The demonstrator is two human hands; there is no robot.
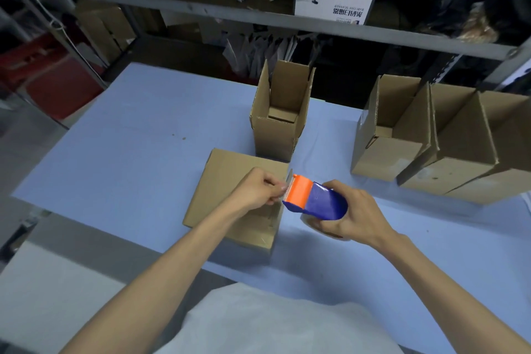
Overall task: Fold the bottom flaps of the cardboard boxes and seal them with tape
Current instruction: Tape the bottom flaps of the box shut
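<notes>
L hand (260, 191) hovers over the box (227, 181), thumb and forefinger pinched on the tape end (283, 190) right at the orange teeth of the tape dispenser (314, 200). R hand (349, 213) is wrapped round the dispenser's blue body from below, fingers curled under the roll (313, 228).

The box lies flat on the blue table (129, 138) w/ its bottom up and flaps folded down, no tape on it that I can see. Key relation: the box sits directly under the L hand, and below and left of the dispenser, which hangs just past the box's right edge w/ its mouth pointing left across the top. The box's long axis runs away from the person, tilted a bit to the right. The seam is mostly hidden by the L hand and forearm; only a short stretch shows near the close right corner, so its direction is hard to tell.

Judgement: the tape prob. has to be drawn out and brought down along that seam, so the dispenser may need turning to match it.

Around: a tall open box (275, 129) stands just behind, almost touching the far edge, and could block a long pull that way. More open boxes at right (388, 149), well apart. Cluttered shelf (258, 17) behind the table.
</notes>
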